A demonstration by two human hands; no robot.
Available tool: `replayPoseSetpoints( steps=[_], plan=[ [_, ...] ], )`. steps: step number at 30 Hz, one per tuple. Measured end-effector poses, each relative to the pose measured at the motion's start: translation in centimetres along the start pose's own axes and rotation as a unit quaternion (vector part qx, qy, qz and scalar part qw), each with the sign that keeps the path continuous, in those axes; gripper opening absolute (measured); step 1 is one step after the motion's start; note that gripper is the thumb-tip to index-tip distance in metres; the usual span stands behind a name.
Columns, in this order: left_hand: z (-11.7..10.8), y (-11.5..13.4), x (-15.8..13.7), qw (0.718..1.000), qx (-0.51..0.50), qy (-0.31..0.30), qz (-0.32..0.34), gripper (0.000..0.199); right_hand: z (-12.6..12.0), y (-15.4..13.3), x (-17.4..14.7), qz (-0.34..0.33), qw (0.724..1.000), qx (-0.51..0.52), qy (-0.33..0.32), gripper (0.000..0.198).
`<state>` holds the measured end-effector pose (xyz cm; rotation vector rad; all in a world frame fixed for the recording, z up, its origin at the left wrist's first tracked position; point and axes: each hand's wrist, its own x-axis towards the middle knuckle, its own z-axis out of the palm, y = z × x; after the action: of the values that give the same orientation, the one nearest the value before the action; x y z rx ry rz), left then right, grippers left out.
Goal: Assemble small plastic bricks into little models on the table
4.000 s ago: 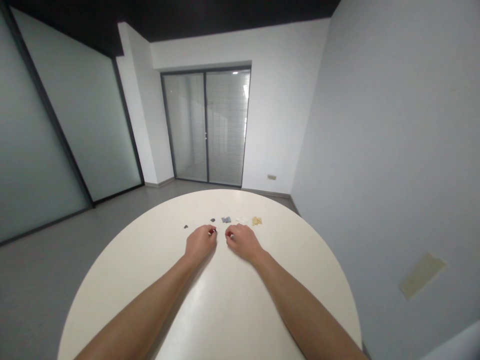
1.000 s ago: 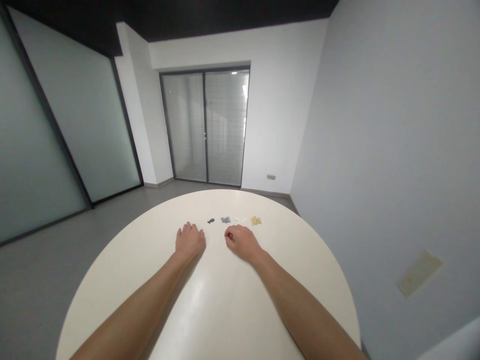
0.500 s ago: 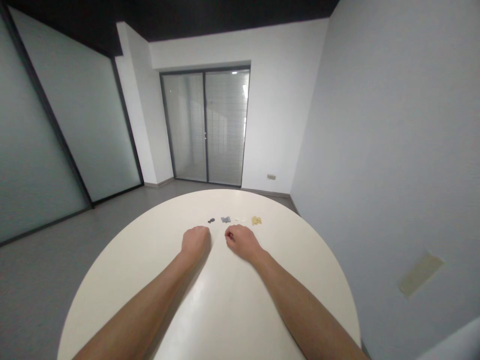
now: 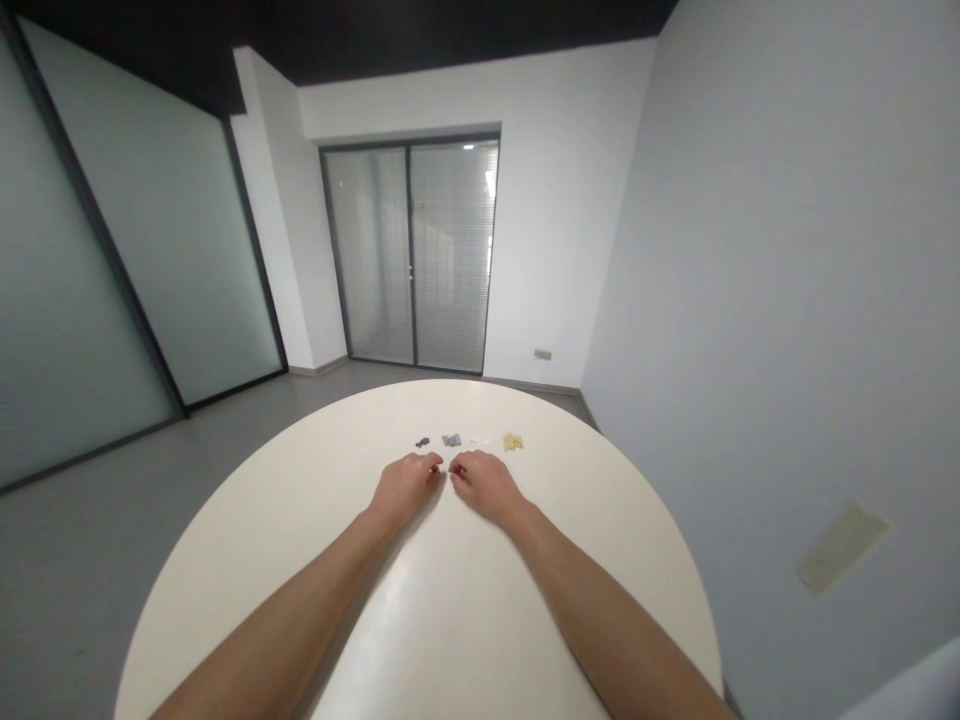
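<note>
My left hand (image 4: 408,482) rests over the table with its fingers curled in a pinch; a tiny dark bit shows at the fingertips, too small to name. Close beside it, my right hand (image 4: 486,482) is also closed, thumb and fingers together, with something small and pale at the tips that I cannot make out. The two sets of fingertips nearly meet. Just beyond them lie a small group of black pieces (image 4: 423,442), grey-blue pieces (image 4: 451,440), white pieces (image 4: 480,441) that barely stand out, and yellow pieces (image 4: 513,442), in a row from left to right.
Both forearms lie across a round white table (image 4: 450,640). Behind it stands a glazed double door (image 4: 412,255) with blinds. Frosted glass panels (image 4: 150,220) run along the left, and a plain wall (image 4: 750,250) rises at the right.
My left hand has moved right and turned inward, bringing its fingertips close to the right hand's. The right hand has stayed almost still, and so have the small pieces.
</note>
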<state>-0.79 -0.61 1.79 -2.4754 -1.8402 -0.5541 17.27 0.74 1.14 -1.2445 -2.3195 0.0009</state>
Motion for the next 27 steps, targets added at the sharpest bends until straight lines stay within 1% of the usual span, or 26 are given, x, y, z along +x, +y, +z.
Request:
replayPoseSetpoints(
  steps=[6,12,15,21,27],
  plan=[
    [0.07,0.18,-0.15,0.999,-0.045,0.002,-0.001,0.029,0.07,-0.03,0.04,-0.008,1.000,0.009,-0.006,0.014],
    [0.22,0.14,-0.20,0.993,-0.113,0.025,0.018,0.025,-0.17,-0.14,0.11,-0.023,1.000,0.008,-0.007,0.014],
    [0.07,0.25,-0.24,0.991,-0.131,0.026,0.023,0.025,-0.26,-0.11,0.15,-0.024,1.000,0.016,-0.005,0.014],
    [-0.10,0.30,-0.32,0.992,-0.121,0.031,0.025,0.026,-0.36,-0.12,0.14,-0.005,1.000,0.010,0.009,0.013],
    [0.31,-0.16,-0.17,0.993,-0.108,0.036,0.022,0.020,-0.19,-0.08,0.06,-0.005,1.000,0.008,0.023,0.011]
  ],
)
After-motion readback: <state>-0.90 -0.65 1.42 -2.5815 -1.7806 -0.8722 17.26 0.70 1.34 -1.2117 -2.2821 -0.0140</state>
